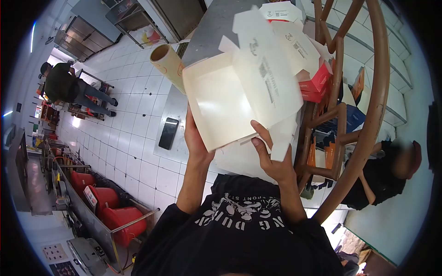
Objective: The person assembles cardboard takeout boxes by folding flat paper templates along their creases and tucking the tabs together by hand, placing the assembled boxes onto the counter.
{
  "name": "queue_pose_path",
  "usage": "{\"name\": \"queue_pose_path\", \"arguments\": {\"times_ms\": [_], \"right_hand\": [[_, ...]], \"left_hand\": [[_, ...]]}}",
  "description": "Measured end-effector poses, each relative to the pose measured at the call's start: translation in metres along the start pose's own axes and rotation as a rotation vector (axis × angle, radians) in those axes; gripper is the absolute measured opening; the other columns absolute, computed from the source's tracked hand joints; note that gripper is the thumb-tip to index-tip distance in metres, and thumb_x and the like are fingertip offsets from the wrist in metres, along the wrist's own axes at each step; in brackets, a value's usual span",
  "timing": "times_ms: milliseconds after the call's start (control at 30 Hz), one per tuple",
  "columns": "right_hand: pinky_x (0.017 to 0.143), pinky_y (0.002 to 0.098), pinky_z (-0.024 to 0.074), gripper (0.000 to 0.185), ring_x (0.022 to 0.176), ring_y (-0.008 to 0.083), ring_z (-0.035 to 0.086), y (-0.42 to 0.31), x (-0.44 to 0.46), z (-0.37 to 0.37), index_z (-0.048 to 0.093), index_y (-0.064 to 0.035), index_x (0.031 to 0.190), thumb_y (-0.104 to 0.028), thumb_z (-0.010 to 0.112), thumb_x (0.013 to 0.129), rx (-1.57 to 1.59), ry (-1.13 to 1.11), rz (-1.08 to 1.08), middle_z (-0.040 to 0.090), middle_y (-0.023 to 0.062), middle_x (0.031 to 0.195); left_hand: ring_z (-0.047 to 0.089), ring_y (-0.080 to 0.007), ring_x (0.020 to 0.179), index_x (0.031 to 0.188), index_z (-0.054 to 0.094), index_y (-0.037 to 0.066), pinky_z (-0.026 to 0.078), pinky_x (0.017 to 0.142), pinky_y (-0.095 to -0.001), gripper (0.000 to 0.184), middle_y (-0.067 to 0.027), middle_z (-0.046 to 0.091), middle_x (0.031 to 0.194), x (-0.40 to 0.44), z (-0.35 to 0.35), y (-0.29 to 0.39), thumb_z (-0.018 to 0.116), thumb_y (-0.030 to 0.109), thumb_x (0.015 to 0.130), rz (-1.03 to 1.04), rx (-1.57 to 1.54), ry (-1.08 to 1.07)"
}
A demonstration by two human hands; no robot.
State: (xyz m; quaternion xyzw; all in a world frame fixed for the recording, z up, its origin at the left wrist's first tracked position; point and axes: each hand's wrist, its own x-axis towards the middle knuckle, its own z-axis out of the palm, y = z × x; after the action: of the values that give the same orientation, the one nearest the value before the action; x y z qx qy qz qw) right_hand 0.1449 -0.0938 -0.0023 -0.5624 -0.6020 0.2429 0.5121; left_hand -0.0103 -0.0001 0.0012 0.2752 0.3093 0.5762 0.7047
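An open cardboard box, white inside with its printed lid flap folded back to the right, is held up over the metal table. My left hand grips the box's left side from outside, its fingers mostly hidden behind the wall. At the near right corner, my right hand pinches the box edge between thumb and fingers, close to a loose side flap. The inside of the box holds nothing.
A phone and a large yellowish roll are on the metal table. More boxes are stacked behind. A brown metal railing runs along the right. One person stands far left, another at right. Red bins line the lower left.
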Motion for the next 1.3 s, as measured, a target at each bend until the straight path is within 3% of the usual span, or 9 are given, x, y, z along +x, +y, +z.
{"name": "queue_pose_path", "arguments": {"times_ms": [200, 333, 400, 467, 533, 633, 833, 1167, 1300], "right_hand": [[0.090, 0.0321, 0.0465, 0.027, 0.113, 0.0301, 0.052, 0.003, -0.003, 0.012, 0.066, -0.0104, 0.108, -0.004, 0.066, 0.081, 0.117, 0.154, -0.020, 0.044, 0.0185, 0.133], [0.080, 0.0274, 0.0504, 0.028, 0.091, 0.0197, 0.060, 0.016, -0.010, 0.023, 0.060, 0.0003, 0.111, -0.005, 0.065, 0.084, 0.225, 0.300, 0.078, 0.053, 0.0130, 0.115], [0.077, 0.0259, 0.0507, 0.033, 0.091, 0.0166, 0.059, 0.009, -0.005, 0.024, 0.055, 0.0036, 0.116, -0.007, 0.063, 0.086, 0.347, 0.599, -0.048, 0.054, 0.0113, 0.109], [0.077, 0.0249, 0.0511, 0.035, 0.091, 0.0167, 0.059, 0.015, -0.005, 0.024, 0.052, 0.0033, 0.118, -0.007, 0.063, 0.086, 0.313, 0.629, -0.068, 0.053, 0.0126, 0.112], [0.076, 0.0255, 0.0524, 0.033, 0.089, 0.0158, 0.059, 0.019, -0.005, 0.024, 0.053, 0.0043, 0.114, -0.005, 0.064, 0.085, 0.251, 0.718, -0.071, 0.057, 0.0123, 0.108], [0.075, 0.0258, 0.0534, 0.033, 0.089, 0.0149, 0.060, 0.028, -0.009, 0.018, 0.053, 0.0048, 0.113, -0.002, 0.065, 0.083, 0.107, 0.637, -0.098, 0.062, 0.0109, 0.101], [0.077, 0.0253, 0.0538, 0.031, 0.089, 0.0161, 0.062, 0.016, -0.006, 0.012, 0.054, 0.0065, 0.110, 0.002, 0.066, 0.081, 0.179, 0.517, -0.101, 0.066, 0.0096, 0.101], [0.070, 0.0268, 0.0510, 0.026, 0.081, 0.0154, 0.062, 0.014, -0.001, 0.008, 0.064, -0.0006, 0.105, -0.005, 0.069, 0.080, 0.060, 0.424, -0.065, 0.067, 0.0099, 0.090], [0.070, 0.0320, 0.0536, 0.025, 0.089, 0.0249, 0.062, 0.036, -0.003, 0.012, 0.065, -0.0109, 0.107, -0.011, 0.067, 0.081, -0.037, 0.241, -0.043, 0.060, 0.0128, 0.092]], "left_hand": [[0.051, -0.0183, 0.114, 0.129, 0.041, -0.002, 0.044, 0.095, -0.0329, 0.043, -0.0102, 0.050, 0.126, -0.008, 0.026, -0.005, 0.030, 0.028, 0.100, 0.031, 0.183, 0.060], [0.049, -0.0184, 0.117, 0.131, 0.039, -0.001, 0.042, 0.096, -0.0328, 0.043, -0.0100, 0.049, 0.127, -0.011, 0.013, -0.015, 0.030, 0.027, 0.100, 0.055, 0.117, -0.001], [0.047, -0.0191, 0.118, 0.131, 0.038, -0.001, 0.041, 0.097, -0.0328, 0.042, -0.0107, 0.048, 0.128, -0.012, 0.010, -0.022, 0.028, 0.026, 0.100, 0.194, 0.120, 0.028], [0.047, -0.0201, 0.119, 0.135, 0.035, 0.000, 0.040, 0.098, -0.0335, 0.049, -0.0108, 0.048, 0.128, -0.022, 0.013, -0.028, 0.026, 0.033, 0.100, 0.248, 0.250, 0.030], [0.045, -0.0211, 0.121, 0.143, 0.020, 0.000, 0.039, 0.102, -0.0358, 0.061, -0.0131, 0.044, 0.130, -0.027, 0.009, -0.032, 0.047, 0.027, 0.095, 0.243, 0.226, -0.139], [0.045, -0.0228, 0.120, 0.143, 0.013, -0.001, 0.045, 0.096, -0.0354, 0.080, -0.0155, 0.044, 0.130, -0.040, 0.027, -0.025, 0.064, 0.014, 0.084, 0.171, 0.584, -0.226], [0.050, -0.0219, 0.115, 0.145, 0.008, 0.003, 0.051, 0.086, -0.0317, 0.094, -0.0149, 0.041, 0.130, -0.029, 0.034, -0.008, 0.070, 0.000, 0.073, -0.188, 0.554, -0.170], [0.049, -0.0217, 0.115, 0.145, 0.005, 0.004, 0.049, 0.092, -0.0332, 0.100, -0.0134, 0.039, 0.132, -0.030, 0.030, -0.014, 0.068, -0.009, 0.069, -0.029, 0.490, -0.247], [0.048, -0.0218, 0.116, 0.145, 0.005, 0.005, 0.049, 0.091, -0.0337, 0.101, -0.0134, 0.038, 0.132, -0.029, 0.033, -0.017, 0.068, -0.011, 0.068, 0.001, 0.511, -0.240]]}}
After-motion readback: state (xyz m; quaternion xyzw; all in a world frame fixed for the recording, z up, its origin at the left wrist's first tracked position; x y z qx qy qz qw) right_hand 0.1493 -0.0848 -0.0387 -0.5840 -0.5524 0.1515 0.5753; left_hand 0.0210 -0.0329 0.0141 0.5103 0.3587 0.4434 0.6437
